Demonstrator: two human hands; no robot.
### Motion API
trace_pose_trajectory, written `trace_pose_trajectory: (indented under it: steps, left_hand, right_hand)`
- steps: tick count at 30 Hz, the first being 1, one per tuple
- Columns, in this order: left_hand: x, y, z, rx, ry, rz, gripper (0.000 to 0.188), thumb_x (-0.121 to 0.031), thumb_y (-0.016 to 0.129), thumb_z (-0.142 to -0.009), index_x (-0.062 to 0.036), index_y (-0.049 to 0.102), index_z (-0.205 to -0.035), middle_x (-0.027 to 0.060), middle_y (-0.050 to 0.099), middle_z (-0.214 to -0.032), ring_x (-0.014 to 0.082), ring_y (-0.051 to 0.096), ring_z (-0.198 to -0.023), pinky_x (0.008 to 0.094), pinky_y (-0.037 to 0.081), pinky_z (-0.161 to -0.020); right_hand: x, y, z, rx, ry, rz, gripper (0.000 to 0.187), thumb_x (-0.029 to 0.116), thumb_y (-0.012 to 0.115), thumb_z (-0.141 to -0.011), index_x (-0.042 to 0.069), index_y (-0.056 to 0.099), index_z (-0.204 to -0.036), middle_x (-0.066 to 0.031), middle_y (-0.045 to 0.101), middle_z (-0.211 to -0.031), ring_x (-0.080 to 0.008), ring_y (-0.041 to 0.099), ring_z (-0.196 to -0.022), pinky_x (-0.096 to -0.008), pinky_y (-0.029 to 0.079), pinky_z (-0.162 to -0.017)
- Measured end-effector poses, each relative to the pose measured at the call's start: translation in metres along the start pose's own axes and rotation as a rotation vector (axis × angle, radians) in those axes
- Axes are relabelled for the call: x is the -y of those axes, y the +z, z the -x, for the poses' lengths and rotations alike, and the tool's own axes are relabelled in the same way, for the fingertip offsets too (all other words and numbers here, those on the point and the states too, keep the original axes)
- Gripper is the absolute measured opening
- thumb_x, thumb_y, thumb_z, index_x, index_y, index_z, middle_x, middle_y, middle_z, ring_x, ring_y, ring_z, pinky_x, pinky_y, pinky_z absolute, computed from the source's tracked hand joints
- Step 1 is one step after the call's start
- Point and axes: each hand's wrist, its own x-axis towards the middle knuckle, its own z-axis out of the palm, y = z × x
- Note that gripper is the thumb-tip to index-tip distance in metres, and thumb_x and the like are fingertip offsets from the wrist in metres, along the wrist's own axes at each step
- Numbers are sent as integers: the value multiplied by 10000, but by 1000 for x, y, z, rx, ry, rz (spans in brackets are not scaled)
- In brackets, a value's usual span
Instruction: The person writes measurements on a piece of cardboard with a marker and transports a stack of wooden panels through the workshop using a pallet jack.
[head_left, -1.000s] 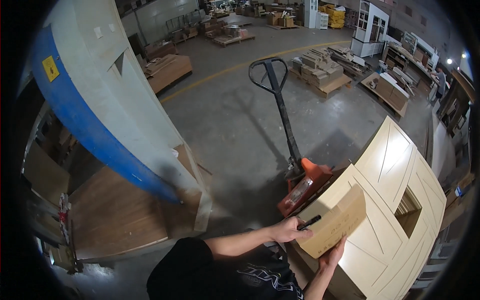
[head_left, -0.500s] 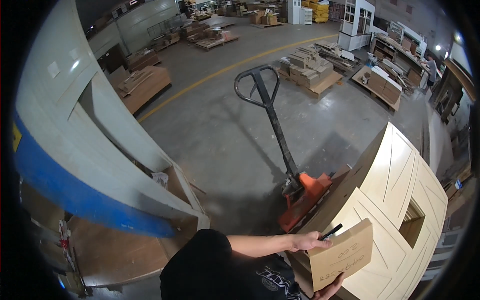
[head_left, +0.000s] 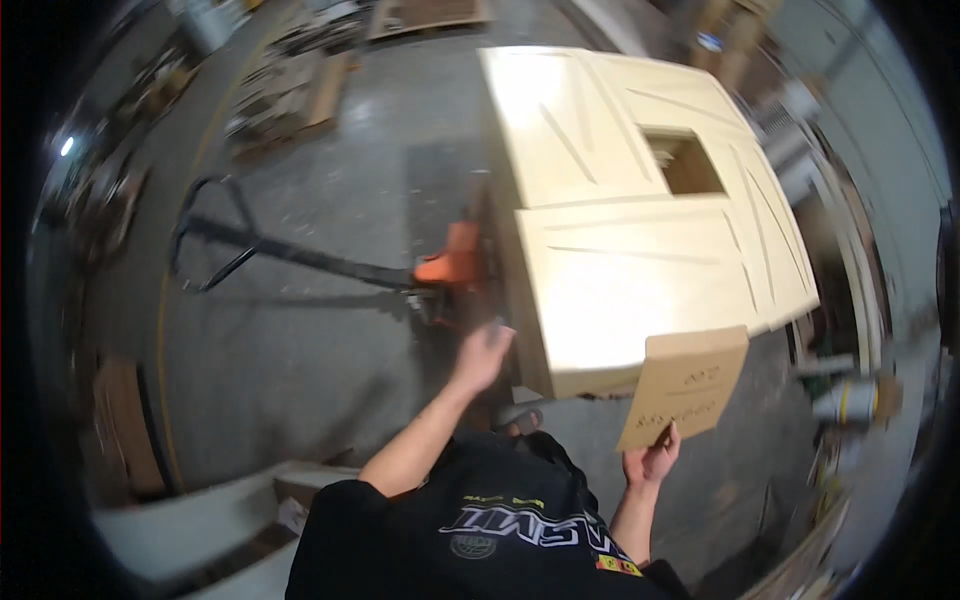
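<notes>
My right hand (head_left: 654,461) grips the lower edge of a brown cardboard piece (head_left: 680,395) with handwriting in dark ink, held up at the near edge of the panel stack. My left hand (head_left: 482,358) is closed and blurred, beside the stack's near left corner. A dark tip at its fingers belongs to the black marker pen (head_left: 496,328), mostly hidden now. Cream-coloured panels (head_left: 610,290) with grooved lines lie stacked in front of me, with a square opening in the top ones. The cardboard touches or overlaps the stack's edge; I cannot tell which.
An orange pallet jack (head_left: 450,258) stands at the stack's left side, its black handle (head_left: 300,260) reaching out to the left. A pale cabinet frame (head_left: 200,510) is at the lower left. Boards on a pallet (head_left: 290,105) lie farther off. Shelving and materials line the right side.
The view has swung to the right, bringing the panel stack to the middle. My left hand has come off the cardboard and moved apart to the left; my right hand still holds it.
</notes>
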Motion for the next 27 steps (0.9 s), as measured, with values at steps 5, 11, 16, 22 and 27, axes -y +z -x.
trace_pose_trajectory:
  steps: [5, 11, 16, 22, 27]
  left_hand:
    - [-21, 56, -12, 77, -56, -179, 289, -315, 663, -925, -36, 652, -998, 3, 602, -779, 101, 545, -743, 277, 462, -734]
    - [10, 119, -24, 37, -99, -400, 351, -333, 726, -865, -33, 595, -993, -8, 579, -775, 92, 521, -725, 278, 454, -711]
    - [37, 115, -34, 103, -99, -372, 363, -230, 693, -879, 28, 605, -1118, 176, 683, -1062, 224, 633, -981, 339, 479, -853]
    - [-14, 104, -49, 329, -126, -752, 323, -274, 698, -839, 38, 643, -904, 170, 682, -824, 242, 661, -787, 362, 499, -749]
    - [-26, 111, -52, 441, -13, -893, 347, -278, 690, -832, 29, 641, -986, 233, 691, -958, 373, 665, -948, 415, 505, -825]
  right_hand:
    - [7, -26, 8, -73, -175, -157, 434, 275, 516, -941, 89, 550, -1332, -58, 587, -1342, -232, 551, -1218, -391, 426, -1034]
    - [-32, -39, -24, -58, 17, -205, 482, 252, 490, -946, 38, 466, -1377, -121, 546, -1361, -298, 493, -1278, -455, 385, -1082]
    - [-81, -34, -42, -288, -76, 113, 403, 181, 561, -960, -19, 530, -1308, -101, 589, -1305, -245, 554, -1198, -374, 430, -1030]
    - [-85, -2, -53, -386, -97, 78, 386, 166, 602, -941, -51, 567, -1258, -110, 616, -1236, -218, 581, -1118, -334, 452, -956]
    - [-83, 17, -56, -400, -120, 41, 398, 183, 609, -934, -64, 584, -1245, -119, 630, -1225, -211, 585, -1111, -320, 441, -950]
